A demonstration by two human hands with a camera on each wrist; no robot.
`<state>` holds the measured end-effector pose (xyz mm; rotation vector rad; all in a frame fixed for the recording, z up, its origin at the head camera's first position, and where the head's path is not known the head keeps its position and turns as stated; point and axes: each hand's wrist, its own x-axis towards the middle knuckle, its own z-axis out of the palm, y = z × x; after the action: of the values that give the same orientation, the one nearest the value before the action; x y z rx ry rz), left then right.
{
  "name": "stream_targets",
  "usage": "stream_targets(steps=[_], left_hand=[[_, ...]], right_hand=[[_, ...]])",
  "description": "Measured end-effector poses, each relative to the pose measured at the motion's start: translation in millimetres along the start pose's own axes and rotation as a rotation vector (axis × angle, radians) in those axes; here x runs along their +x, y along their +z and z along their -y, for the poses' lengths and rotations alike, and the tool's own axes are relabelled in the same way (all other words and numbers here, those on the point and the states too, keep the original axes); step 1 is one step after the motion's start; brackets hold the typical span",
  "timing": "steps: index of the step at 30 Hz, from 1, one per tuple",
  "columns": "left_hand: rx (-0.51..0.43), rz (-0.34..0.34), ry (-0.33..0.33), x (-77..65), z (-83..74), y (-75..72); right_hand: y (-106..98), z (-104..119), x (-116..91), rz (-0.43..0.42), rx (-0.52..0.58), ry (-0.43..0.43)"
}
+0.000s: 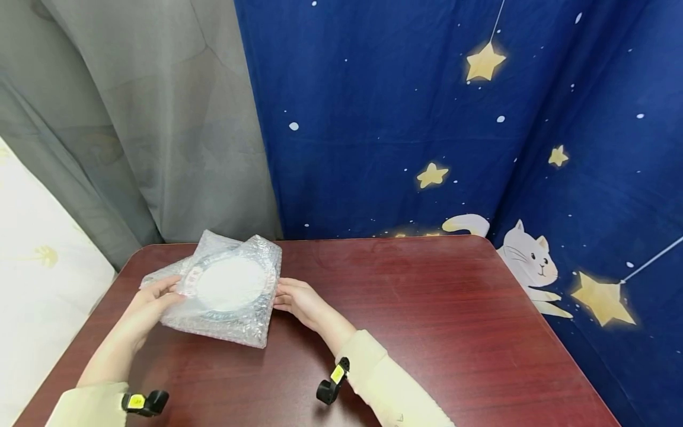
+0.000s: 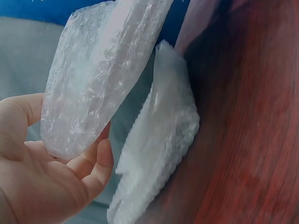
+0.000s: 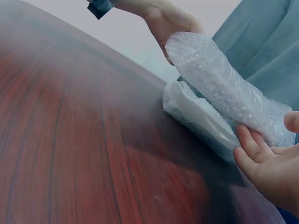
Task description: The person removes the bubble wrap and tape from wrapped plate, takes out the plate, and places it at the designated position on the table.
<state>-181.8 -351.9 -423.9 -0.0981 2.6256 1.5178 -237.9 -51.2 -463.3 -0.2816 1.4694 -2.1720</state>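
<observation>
Between my two hands is a bubble-wrapped package (image 1: 232, 326), raised above the table and tilted. Through its clear wrap shows a round, plate-like white thing with a bluish patterned rim; its exact kind is unclear. My left hand (image 1: 144, 308) grips the left edge, thumb on one face and fingers on the other. At the right edge, my right hand (image 1: 304, 303) holds it, with fingers beneath, as the right wrist view shows. A second bubble-wrapped bundle (image 2: 156, 126) lies on the table under the held one; its contents cannot be made out.
The dark red wooden table (image 1: 427, 308) extends to the right of the packages. Behind its far edge hang a grey curtain (image 1: 197, 130) and a blue curtain (image 1: 368, 118) with stars and a cat. A pale, bright cloth (image 1: 37, 284) borders the left side.
</observation>
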Motion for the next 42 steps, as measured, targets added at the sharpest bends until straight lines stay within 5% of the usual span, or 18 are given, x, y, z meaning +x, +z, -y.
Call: stream_targets(steps=[42], left_hand=[[-0.109, 0.094, 0.102, -21.5, -57.9, 80.7]], right_hand=[[-70, 47, -67, -0.073, -0.164, -0.036]])
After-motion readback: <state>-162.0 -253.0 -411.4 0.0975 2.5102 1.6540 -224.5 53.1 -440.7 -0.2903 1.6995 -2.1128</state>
